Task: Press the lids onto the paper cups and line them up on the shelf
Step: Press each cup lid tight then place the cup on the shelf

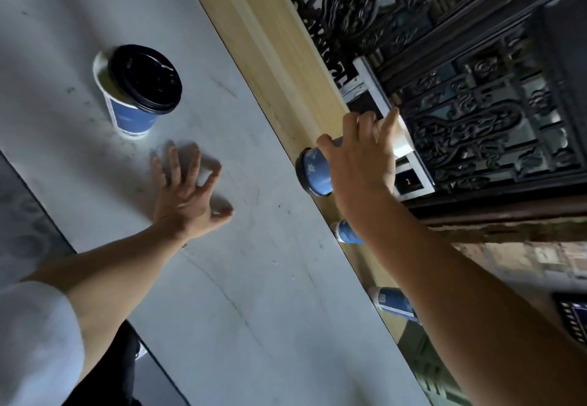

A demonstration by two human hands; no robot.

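Only one sign is reading clearly: a white numeral "1" is showing on a small dark panel [408,181] set in a white frame, which is leaning against the carved dark screen [476,126] beyond the wooden shelf [279,56].

The lidded blue cup [133,116] on the bench [254,278] is showing only faint pale print, too blurred to read. The tilted cup [316,170] that the right hand [359,164] is gripping is carrying small pale marks, but no letters are coming through. A white label with a dark square of print is showing on the lowest cup [392,302] on the shelf, illegible.
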